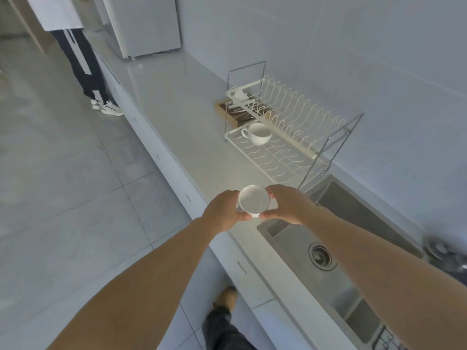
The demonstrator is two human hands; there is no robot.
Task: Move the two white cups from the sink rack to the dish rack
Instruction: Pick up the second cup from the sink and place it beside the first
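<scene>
We have the second white cup clasped between both hands above the tabletop, at its front edge, with its open mouth turned up toward us. It looks like glazed ceramic: stiff, smooth, probably a little slippery if wet, and likely to chip if it knocks against wire. It should be light enough for one hand, so we judge the two-handed hold to be for steadiness rather than for weight. The body wall is the safe place to take it; whether this cup has a handle we cannot tell, since the fingers cover its sides.

The left hand wraps the near-left side of the cup, its fingers curled narrowly round the wall and under the rim. The right hand mirrors it on the other side, its fingertips pressed to the wall and meeting the left ones just below the cup. Neither hand is spread wide; both are closed on the cup.

Beyond the fingertips, well apart, stands the two-tier wire dish rack, and the first white cup already rests on its lower tier at the left end, handle to the left. Right of the right hand lies the steel sink. The lower tier beside the first cup looks free, so we would set this one down there gently
</scene>
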